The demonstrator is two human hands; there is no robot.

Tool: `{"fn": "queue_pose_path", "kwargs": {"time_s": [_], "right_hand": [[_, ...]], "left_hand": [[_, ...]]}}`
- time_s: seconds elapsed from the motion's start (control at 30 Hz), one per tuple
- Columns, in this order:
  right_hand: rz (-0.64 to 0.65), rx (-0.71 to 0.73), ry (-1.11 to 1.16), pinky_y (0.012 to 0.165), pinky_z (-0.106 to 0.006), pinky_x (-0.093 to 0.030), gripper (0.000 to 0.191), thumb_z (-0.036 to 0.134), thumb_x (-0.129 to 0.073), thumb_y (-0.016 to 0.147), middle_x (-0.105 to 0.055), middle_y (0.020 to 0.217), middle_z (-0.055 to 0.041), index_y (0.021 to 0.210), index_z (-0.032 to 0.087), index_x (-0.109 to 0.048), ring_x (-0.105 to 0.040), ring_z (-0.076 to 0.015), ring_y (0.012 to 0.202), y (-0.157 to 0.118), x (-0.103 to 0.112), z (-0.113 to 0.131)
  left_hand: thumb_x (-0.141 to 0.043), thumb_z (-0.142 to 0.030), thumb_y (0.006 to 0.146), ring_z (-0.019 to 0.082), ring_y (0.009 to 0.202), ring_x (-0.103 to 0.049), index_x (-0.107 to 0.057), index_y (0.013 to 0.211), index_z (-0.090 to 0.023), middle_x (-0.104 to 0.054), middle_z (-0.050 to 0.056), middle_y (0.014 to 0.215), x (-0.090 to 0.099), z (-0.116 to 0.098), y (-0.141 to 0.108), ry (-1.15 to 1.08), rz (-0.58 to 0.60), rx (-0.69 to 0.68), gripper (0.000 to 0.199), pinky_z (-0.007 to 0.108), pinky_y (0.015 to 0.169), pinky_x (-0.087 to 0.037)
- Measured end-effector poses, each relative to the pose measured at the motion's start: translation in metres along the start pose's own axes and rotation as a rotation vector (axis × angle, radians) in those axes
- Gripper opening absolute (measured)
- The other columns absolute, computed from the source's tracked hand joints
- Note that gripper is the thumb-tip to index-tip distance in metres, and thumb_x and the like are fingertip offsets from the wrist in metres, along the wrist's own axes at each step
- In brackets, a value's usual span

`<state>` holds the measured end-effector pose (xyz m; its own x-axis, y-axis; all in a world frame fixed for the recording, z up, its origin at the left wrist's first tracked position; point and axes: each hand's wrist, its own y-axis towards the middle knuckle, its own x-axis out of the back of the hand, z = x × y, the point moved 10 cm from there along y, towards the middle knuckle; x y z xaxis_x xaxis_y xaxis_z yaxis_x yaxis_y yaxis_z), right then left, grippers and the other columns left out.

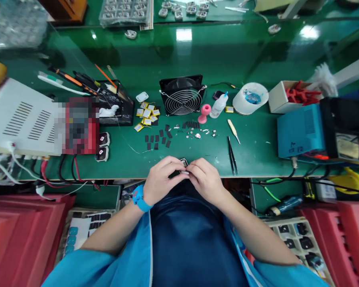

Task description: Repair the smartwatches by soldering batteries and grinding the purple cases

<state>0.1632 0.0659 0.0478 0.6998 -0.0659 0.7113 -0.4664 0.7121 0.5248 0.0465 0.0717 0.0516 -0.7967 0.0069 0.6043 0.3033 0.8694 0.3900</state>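
Note:
At the front edge of the bench, my left hand (164, 177) and my right hand (206, 177) meet, fingers pinched on a small silver-rimmed casing (184, 172). My fingers cover most of it, so its inside is largely hidden. To the right of my right hand lie black tweezers (232, 156), and above them a cream-handled pointed tool (233, 131). Beyond my hands are loose black rectangular pads (156, 138) and several tiny parts (198, 136). Small yellow-edged battery cells (146, 113) sit in a pile farther left.
A black fan (182, 95) stands at the back, with a pink holder (204, 114), a dropper bottle (219, 105) and a white tub (250, 98) beside it. The red meter (81, 125) is on the left; a blue machine (299, 129) is on the right. Foam stacks (20, 235) flank me below.

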Motion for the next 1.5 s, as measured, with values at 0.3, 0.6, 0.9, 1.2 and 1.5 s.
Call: {"fn": "queue_pose_path", "kwargs": {"time_s": [0.3,0.6,0.9,1.2,1.5], "right_hand": [[0.030,-0.007,-0.008,0.069,-0.029,-0.054,0.013,0.015,-0.059,0.102,-0.071,0.089,-0.0071,0.099,0.018,-0.071,-0.061,-0.0178,0.079,-0.007,0.003,0.002],[0.138,0.100,-0.213,0.071,-0.033,-0.051,0.019,0.013,-0.055,0.103,-0.073,0.096,-0.0097,0.111,0.014,-0.072,-0.058,-0.0205,0.083,-0.009,-0.006,0.020],[0.176,0.085,-0.215,0.069,-0.032,-0.051,0.020,0.013,-0.055,0.102,-0.072,0.095,-0.0086,0.110,0.015,-0.074,-0.057,-0.0201,0.081,-0.002,-0.010,0.019],[0.201,-0.060,-0.042,0.081,-0.037,-0.058,0.026,0.019,-0.057,0.100,-0.073,0.110,-0.0102,0.124,0.020,-0.067,-0.066,-0.0225,0.096,-0.005,0.018,-0.009],[0.062,-0.605,-0.538,0.059,-0.032,-0.038,0.043,0.061,-0.053,0.099,-0.066,0.083,-0.0072,0.089,0.021,-0.062,-0.061,-0.0227,0.074,-0.043,0.080,-0.125]], "left_hand": [[-0.073,-0.032,0.096,0.026,0.112,-0.067,-0.062,0.119,-0.019,-0.073,0.009,0.120,-0.012,0.013,-0.022,0.250,-0.028,0.033,0.028,0.042,0.096,-0.051],[-0.064,-0.021,0.101,0.025,0.118,-0.070,-0.064,0.122,-0.021,-0.075,0.010,0.127,-0.012,0.009,-0.020,0.219,0.056,-0.154,0.021,0.043,0.097,-0.057],[-0.069,-0.026,0.100,0.023,0.112,-0.073,-0.066,0.120,-0.019,-0.079,0.010,0.112,-0.004,-0.001,-0.025,0.219,-0.029,-0.272,0.022,0.037,0.093,-0.060],[-0.068,-0.017,0.097,0.025,0.112,-0.074,-0.066,0.126,-0.021,-0.080,0.008,0.114,-0.013,0.003,-0.025,0.252,0.052,-0.258,0.030,0.040,0.093,-0.058],[-0.070,-0.017,0.096,0.024,0.108,-0.073,-0.068,0.113,-0.020,-0.080,0.007,0.107,-0.014,-0.001,-0.026,0.301,0.023,-0.288,0.017,0.037,0.086,-0.057]]}}
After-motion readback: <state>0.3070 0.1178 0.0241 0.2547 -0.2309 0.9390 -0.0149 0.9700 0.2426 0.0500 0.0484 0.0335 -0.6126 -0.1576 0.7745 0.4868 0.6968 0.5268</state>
